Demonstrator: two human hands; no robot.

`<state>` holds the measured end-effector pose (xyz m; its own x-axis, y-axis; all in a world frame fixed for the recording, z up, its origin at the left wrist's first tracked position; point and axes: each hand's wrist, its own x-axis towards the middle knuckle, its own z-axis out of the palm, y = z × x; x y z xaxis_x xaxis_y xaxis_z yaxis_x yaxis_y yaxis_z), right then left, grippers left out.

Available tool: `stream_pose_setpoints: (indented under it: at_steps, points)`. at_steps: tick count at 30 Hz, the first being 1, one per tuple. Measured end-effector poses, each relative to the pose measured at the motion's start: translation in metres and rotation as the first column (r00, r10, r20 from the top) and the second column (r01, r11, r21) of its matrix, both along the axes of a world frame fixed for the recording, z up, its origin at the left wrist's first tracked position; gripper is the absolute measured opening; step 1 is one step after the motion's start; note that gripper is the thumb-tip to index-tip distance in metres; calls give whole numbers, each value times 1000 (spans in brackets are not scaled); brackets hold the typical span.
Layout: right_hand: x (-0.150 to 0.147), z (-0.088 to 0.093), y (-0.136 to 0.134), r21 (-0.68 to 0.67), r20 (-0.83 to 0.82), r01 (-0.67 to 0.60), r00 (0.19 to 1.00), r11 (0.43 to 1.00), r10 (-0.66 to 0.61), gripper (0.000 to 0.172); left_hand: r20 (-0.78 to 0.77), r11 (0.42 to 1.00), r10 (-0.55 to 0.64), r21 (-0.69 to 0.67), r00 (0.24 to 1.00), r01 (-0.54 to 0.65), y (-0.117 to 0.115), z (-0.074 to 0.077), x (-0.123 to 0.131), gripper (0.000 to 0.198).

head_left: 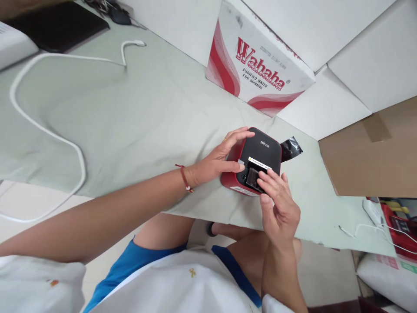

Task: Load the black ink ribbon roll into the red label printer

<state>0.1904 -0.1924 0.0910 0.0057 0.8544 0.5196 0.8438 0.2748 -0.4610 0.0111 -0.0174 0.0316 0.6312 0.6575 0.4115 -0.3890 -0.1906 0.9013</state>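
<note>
Touching red-black device (264,152), left hand (216,161) spread, right hand (280,206) half-curled, its grip unclear

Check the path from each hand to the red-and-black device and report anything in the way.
Nothing visible blocks either hand. The left hand rests on the red-and-black device; the right hand is at a dark glossy piece on its near edge. The Wahaha box stands beyond, clear of both.
</note>
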Motion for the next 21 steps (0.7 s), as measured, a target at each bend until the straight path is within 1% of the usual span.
stream_pose_setpoints:
  at_steps: [5, 8, 10, 12, 14, 16, 19, 21]
  points:
    - [-3, -8, -9, -2, 17, -10, 1000, 1000, 10, 38, 65, 975, -54, -212, 996, 66, 4, -7, 8, 85]
    - [-3, -10, -9, -6, 25, -5, 1000, 1000, 5, 41, 65, 959, -45, -278, 997, 61, 9, -10, 13, 96]
    - [-3, -10, -9, -5, 36, -2, 999, 1000, 2, 41, 56, 964, -25, -263, 998, 38, 12, -13, 15, 102]
    - [-3, -10, -10, 0, 61, -6, 998, 1000, 6, 42, 46, 975, -14, -220, 999, 24, 15, -17, 16, 105]
    - [-3, -10, -12, 10, 91, -12, 996, 1000, 11, 44, 36, 981, -22, -192, 999, 29, 17, -21, 17, 107]
    - [-3, -8, -14, 21, 122, -23, 992, 1000, 20, 46, 39, 980, -40, -195, 998, 47, 17, -24, 18, 108]
    - [-3, -1, -14, 30, 169, -48, 985, 998, 42, 47, 65, 974, -64, -211, 996, 76, 14, -24, 19, 104]
    - [-3, 6, -13, 19, 167, -66, 984, 998, 62, 43, 82, 970, -80, -223, 993, 97, 12, -22, 18, 103]
